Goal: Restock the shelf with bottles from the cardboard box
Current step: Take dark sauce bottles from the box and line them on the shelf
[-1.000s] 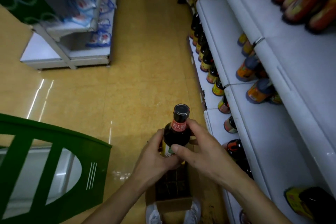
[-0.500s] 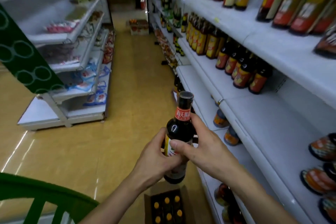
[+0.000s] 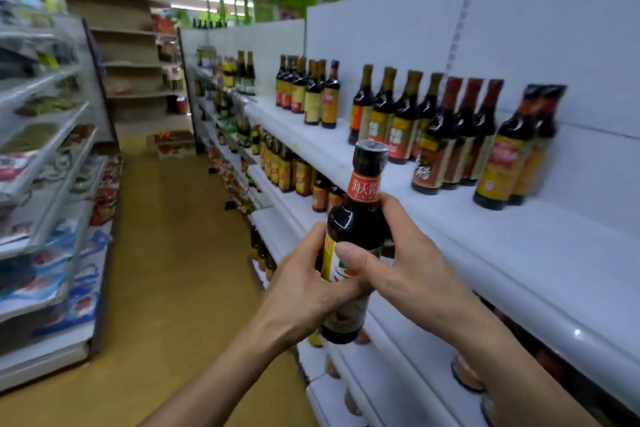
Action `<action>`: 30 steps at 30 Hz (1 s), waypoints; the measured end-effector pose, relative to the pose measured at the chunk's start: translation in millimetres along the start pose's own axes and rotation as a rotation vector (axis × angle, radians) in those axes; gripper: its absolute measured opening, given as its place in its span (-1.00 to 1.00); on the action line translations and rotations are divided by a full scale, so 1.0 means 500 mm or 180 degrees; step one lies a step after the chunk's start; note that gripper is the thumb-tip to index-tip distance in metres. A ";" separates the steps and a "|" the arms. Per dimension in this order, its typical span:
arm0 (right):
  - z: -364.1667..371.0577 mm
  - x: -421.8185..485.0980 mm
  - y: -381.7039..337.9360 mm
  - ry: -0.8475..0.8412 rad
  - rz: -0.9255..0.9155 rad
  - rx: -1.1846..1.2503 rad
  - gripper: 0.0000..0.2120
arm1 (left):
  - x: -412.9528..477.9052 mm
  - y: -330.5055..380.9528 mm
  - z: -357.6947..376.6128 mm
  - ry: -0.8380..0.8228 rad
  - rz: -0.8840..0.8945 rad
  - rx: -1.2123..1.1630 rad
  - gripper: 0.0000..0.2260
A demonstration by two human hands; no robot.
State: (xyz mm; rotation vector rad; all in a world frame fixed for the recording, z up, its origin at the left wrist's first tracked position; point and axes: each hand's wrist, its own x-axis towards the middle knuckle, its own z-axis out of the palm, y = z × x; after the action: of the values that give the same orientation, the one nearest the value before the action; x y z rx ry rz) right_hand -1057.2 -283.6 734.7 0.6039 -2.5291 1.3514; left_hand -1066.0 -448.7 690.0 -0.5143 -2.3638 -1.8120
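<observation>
A dark sauce bottle (image 3: 358,222) with a black cap and a red neck label stands upright in mid-air in front of the white shelf (image 3: 519,246). My left hand (image 3: 304,288) grips its body from the left. My right hand (image 3: 398,263) wraps its shoulder from the right, thumb across the label. Rows of similar dark bottles (image 3: 446,135) stand at the back of that shelf, with bare board in front of them. The cardboard box is out of view.
Lower shelves on the right hold more bottles (image 3: 287,170) and jars. Across the yellow-floored aisle (image 3: 173,253) stands another rack (image 3: 52,184) with packaged goods. A box of goods (image 3: 175,146) sits on the floor at the aisle's far end.
The view has swung up from the floor and box to the upper shelf. Both hands have lifted the bottle with it, keeping the same hold.
</observation>
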 end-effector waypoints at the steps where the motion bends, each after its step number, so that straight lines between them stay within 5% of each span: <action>1: -0.029 -0.006 0.002 0.0079 0.0003 -0.0031 -0.52 | 0.014 0.018 0.022 -0.0065 0.0076 -0.0016 -0.59; 19: -0.464 -0.186 0.052 0.1229 0.0279 -0.0643 -0.45 | 0.133 0.264 0.442 -0.1004 0.0573 -0.0383 -0.61; 30: -0.606 -0.331 0.093 0.1669 0.0766 -0.1036 -0.50 | 0.110 0.326 0.659 -0.1627 0.0597 -0.0603 -0.61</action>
State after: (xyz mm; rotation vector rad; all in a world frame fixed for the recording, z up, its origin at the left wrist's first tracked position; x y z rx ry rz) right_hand -932.4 33.4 807.6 -0.1126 -2.3420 0.9608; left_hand -1026.2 -86.5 764.0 -1.3148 -2.3244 -2.0100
